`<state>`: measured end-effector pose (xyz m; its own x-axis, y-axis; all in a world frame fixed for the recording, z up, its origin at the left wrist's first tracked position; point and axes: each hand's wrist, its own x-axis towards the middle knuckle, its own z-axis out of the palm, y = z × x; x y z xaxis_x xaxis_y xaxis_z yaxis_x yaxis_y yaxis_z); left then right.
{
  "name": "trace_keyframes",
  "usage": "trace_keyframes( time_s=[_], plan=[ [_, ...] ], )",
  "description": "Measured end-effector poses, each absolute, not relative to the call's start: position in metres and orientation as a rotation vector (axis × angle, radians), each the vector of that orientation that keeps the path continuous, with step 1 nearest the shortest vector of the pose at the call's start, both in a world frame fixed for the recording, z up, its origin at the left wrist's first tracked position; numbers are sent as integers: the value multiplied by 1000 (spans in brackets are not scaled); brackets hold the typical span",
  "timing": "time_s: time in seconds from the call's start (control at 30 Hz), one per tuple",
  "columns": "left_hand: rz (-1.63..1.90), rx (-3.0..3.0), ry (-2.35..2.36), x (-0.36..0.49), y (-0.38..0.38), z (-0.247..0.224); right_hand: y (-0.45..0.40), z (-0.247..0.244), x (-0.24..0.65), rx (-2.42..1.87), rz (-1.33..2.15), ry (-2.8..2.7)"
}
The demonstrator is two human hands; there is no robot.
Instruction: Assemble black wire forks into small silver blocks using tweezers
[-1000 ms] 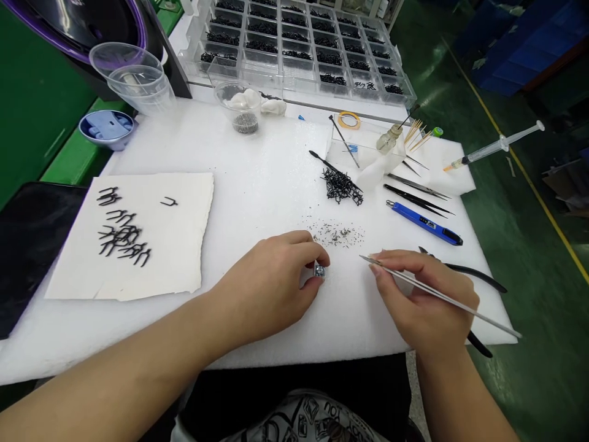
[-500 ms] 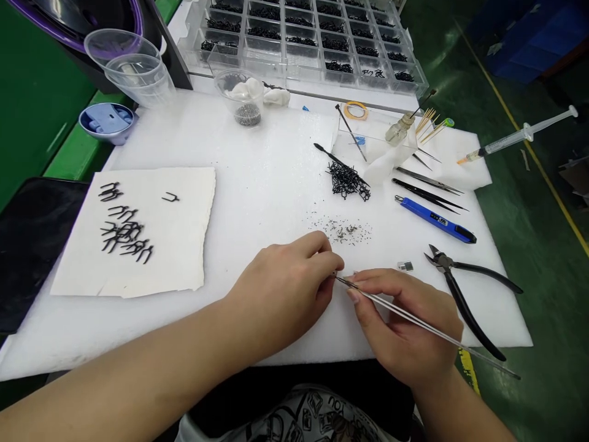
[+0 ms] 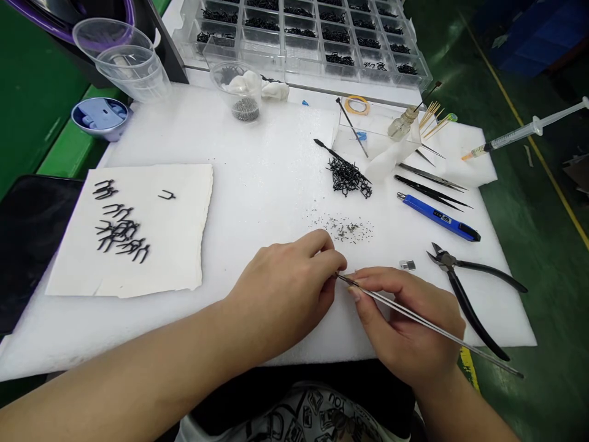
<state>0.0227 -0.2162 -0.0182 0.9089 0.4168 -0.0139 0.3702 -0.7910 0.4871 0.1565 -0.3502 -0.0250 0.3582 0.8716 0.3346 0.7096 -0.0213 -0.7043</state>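
My right hand is closed on slim metal tweezers, gripping them near the tip. The tweezer tips reach the fingertips of my left hand. That hand is closed in a pinch, and what it holds is hidden behind the fingers. Just beyond both hands, tiny metal bits lie scattered on the white foam sheet. Farther back is a heap of small black wire-like pieces. To the left, several black U-shaped pieces lie on a square of white paper.
Diagonal cutters, a blue utility knife, black tweezers and a syringe lie on the right. At the back stand a compartment box, a small glass bottle and plastic cups.
Both hands keep nearly the same pose, with the tweezer tips at the left fingers. The view has shifted slightly. No object has visibly been picked up or put down.
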Motion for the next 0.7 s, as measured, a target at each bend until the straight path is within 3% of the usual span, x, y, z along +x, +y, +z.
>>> trace_keyframes(
  time_s=[0.7],
  plan=[
    [87,2252,471,26,-202,-14,-347,-24,158,-1758,263,-1509]
  ],
)
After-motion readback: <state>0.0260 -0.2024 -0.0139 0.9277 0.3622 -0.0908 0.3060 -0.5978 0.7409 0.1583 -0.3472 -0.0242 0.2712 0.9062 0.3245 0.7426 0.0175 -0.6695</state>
